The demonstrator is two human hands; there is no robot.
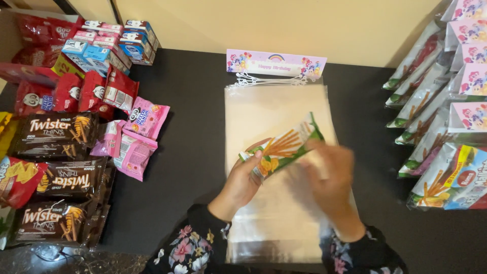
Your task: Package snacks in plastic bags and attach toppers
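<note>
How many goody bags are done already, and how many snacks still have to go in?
Several filled bags with pink toppers already lie at the right. In hand: the left hand and the blurred right hand hold a green pretzel-stick packet over the stack of empty clear bags. Left: that stack, plus the snack packets and small cartons piled at the left.

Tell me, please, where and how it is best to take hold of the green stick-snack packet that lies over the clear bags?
Probably by its lower-left end. The green snack packet is long, flat and slanted, and the left hand already pinches that end from below. The upper-right end is free, so the blurred right hand could come from the right. Beneath it lies the stack of clear bags.
</note>
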